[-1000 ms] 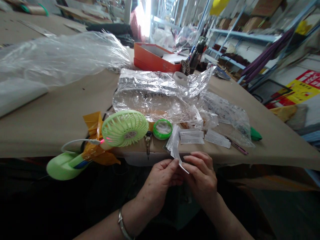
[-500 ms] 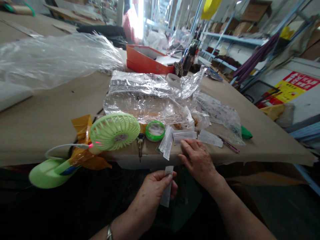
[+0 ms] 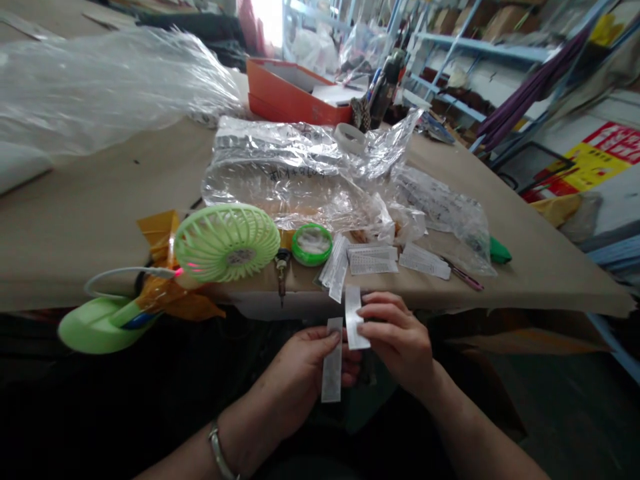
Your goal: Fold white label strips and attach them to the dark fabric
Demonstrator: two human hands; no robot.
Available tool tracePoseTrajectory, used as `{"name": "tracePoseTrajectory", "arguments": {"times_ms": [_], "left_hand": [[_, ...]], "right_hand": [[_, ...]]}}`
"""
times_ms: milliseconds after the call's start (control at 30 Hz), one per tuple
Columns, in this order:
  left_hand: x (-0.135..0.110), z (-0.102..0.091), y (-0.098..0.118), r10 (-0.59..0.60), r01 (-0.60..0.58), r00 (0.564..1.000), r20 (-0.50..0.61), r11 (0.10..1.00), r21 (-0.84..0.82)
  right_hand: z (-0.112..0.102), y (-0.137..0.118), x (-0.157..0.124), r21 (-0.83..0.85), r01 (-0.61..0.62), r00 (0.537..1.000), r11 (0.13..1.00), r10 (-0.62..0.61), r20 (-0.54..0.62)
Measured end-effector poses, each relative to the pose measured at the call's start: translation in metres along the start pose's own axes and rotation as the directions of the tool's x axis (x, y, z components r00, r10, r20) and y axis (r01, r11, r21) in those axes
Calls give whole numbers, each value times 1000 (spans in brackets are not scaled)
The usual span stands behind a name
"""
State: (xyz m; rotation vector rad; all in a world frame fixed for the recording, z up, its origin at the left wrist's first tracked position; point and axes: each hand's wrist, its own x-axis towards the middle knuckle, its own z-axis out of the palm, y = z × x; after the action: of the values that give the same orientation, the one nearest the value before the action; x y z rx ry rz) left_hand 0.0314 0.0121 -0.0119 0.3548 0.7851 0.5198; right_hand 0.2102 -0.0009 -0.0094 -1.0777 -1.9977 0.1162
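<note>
My left hand [image 3: 313, 360] pinches a narrow white paper strip [image 3: 332, 383] upright in front of the table edge, thumb on its face. Just right of it, my right hand [image 3: 400, 333] grips another white strip [image 3: 354, 320] by its right side. The two strips are close together; whether they touch I cannot tell. Behind them on the table lie a fanned stack of strips [image 3: 336, 267], a middle pile of printed strips [image 3: 373, 259] and a right-hand pile of strips [image 3: 425, 261]. A round green tub [image 3: 311, 245] with whitish content sits left of these.
A green fan [image 3: 227, 243], taped at the table's front edge, stands left, beside a small screwdriver-like tool [image 3: 281, 273]. Clear plastic bags [image 3: 280, 183], a tape roll [image 3: 350, 139] and an orange box [image 3: 295, 97] lie behind. Pink-handled tweezers or scissors [image 3: 467, 277] rest right.
My right hand has come back from the middle pile toward my left hand and now holds a strip. The left hand keeps its strip. The view has tilted slightly downward.
</note>
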Motion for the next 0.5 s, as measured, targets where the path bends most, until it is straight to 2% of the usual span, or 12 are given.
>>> {"name": "tracePoseTrajectory", "arguments": {"times_ms": [100, 233, 400, 500], "left_hand": [[1, 0, 2, 6, 1, 998, 68, 994, -112], [0, -1, 0, 0, 14, 997, 74, 982, -187], [-3, -1, -2, 8, 3, 997, 73, 988, -153], [-3, -3, -5, 12, -2, 998, 61, 987, -161]], "right_hand": [[8, -16, -7, 64, 108, 985, 992, -115, 128], [15, -20, -13, 27, 143, 958, 989, -145, 247], [15, -24, -14, 54, 140, 954, 989, -149, 259], [8, -22, -13, 81, 119, 960, 990, -136, 246]]}}
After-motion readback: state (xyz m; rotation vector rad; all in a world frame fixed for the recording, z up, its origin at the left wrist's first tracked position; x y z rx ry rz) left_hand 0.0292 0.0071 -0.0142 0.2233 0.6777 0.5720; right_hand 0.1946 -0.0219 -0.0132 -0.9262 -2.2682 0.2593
